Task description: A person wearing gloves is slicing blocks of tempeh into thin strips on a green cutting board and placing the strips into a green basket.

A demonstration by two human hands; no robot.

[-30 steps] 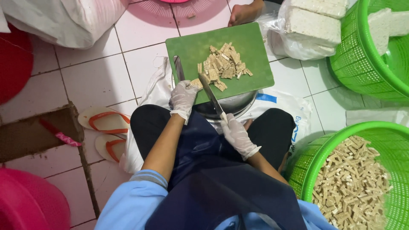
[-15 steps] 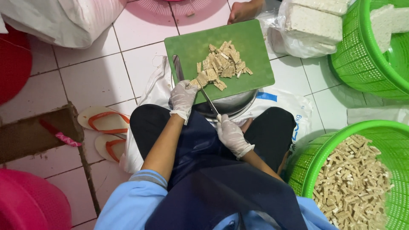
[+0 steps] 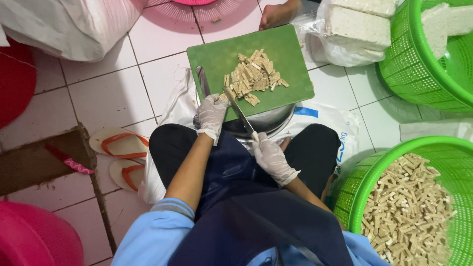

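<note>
Two gloved hands work at the green cutting board (image 3: 276, 54): right hand (image 3: 272, 157) fingers closed on knife (image 3: 238, 109), left hand (image 3: 212, 112) curled pinning tempeh strips (image 3: 253, 76) at board's near edge, so blade could nick those fingers.

Lighting as I saw it: bright, even daylight; soft shadows under my arms; sharp focus; slight bending at edges.

Long knife (image 3: 240, 112) — blade aslant on green cutting board (image 3: 286, 54) beside tan strips (image 3: 256, 76)
</note>
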